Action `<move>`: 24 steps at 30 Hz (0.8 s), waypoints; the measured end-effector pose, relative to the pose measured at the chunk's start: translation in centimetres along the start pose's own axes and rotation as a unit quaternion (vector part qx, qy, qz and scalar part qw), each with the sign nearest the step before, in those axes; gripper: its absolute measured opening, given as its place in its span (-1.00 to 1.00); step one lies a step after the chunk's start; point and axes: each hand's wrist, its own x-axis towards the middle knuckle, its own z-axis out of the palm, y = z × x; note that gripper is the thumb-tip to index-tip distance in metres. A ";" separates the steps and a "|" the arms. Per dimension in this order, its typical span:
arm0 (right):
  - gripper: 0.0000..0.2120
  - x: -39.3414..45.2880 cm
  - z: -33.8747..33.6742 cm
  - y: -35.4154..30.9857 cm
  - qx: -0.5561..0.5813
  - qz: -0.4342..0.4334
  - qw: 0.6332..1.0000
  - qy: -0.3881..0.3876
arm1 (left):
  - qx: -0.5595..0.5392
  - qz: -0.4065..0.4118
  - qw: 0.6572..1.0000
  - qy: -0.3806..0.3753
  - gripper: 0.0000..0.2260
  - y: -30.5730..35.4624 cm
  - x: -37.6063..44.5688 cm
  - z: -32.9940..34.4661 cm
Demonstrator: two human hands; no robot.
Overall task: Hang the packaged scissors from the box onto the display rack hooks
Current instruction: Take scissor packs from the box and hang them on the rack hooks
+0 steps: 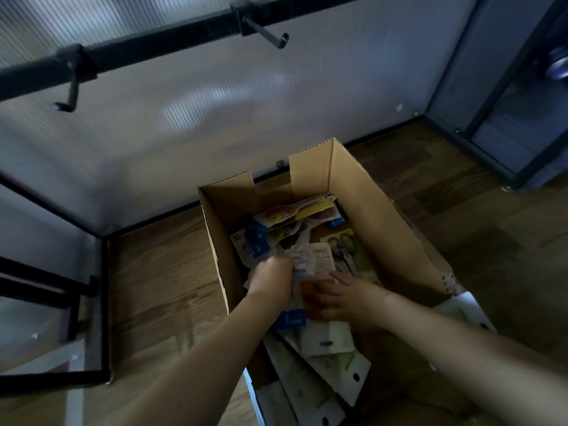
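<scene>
An open cardboard box (378, 210) stands on the wooden floor, holding several packaged scissors (341, 247) on white, yellow and blue cards. Both my hands are inside it. My left hand (270, 279) grips a white card pack (302, 259) near the box's middle. My right hand (341, 295) lies with fingers spread flat on the packs beside it. Above, the black rack bar (153, 41) carries two bare hooks, one at the left (69, 98) and one at the centre (270, 33). More white packs (325, 364) lie at the box's near end.
A pale ribbed panel (215, 112) forms the rack's back wall behind the box. Black frame rails (104, 302) run along the floor at the left. A dark cabinet frame (504, 118) stands at the right. Wooden floor (159, 287) lies on both sides of the box.
</scene>
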 end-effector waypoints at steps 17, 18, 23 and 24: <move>-0.71 -3.5 -5.8 0.3 0.248 0.052 0.951 0.176 | -0.160 -0.020 0.971 0.176 -0.76 -2.9 -4.1 -6.5; -0.73 -3.8 -6.2 0.3 0.271 0.078 0.941 0.184 | -0.168 -0.018 0.964 0.204 -0.73 -3.0 -4.4 -7.1; -0.80 -5.3 -9.0 0.5 0.287 0.208 0.889 0.288 | -0.215 -0.016 0.917 0.334 -0.66 -2.4 -6.1 -10.1; -0.86 -5.6 -9.4 0.8 0.316 0.236 0.859 0.327 | -0.217 -0.013 0.909 0.355 -0.68 -2.3 -6.4 -10.6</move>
